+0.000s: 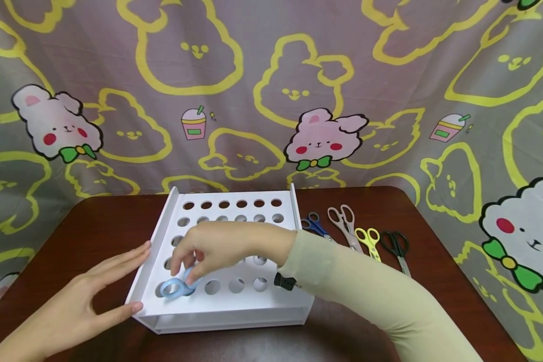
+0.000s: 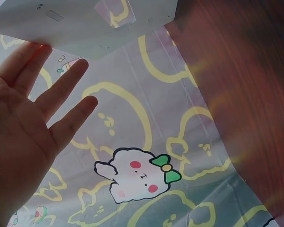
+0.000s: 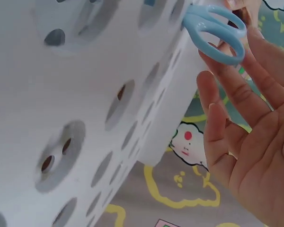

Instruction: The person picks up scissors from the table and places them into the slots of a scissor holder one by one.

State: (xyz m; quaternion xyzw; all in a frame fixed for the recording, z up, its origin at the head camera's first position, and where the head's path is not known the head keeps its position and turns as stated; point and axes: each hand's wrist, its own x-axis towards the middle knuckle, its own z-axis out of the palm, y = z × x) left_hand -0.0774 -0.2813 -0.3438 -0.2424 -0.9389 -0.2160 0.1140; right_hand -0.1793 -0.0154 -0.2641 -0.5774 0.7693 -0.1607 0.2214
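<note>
A pair of light blue scissors (image 1: 174, 288) stands with its handles above a hole in the front left of the white perforated rack (image 1: 226, 300); its blades are hidden. My right hand (image 1: 221, 246) pinches the handles between thumb and fingers. In the right wrist view, the scissors (image 3: 215, 33) point into the rack and the fingers of my right hand (image 3: 255, 127) lie about the loops. My left hand (image 1: 90, 294) rests its fingertips against the rack's left side panel, fingers straight. The left wrist view shows that left hand (image 2: 33, 109) with fingers extended by the panel (image 2: 90, 23).
To the right of the rack lie blue scissors (image 1: 315, 224), grey scissors (image 1: 344, 223), yellow scissors (image 1: 370, 241) and black-handled scissors (image 1: 395, 246), partly behind my right sleeve (image 1: 366, 286). Rows of round holes cover the rack's top. A patterned curtain (image 1: 249, 110) hangs behind the brown table (image 1: 95, 226).
</note>
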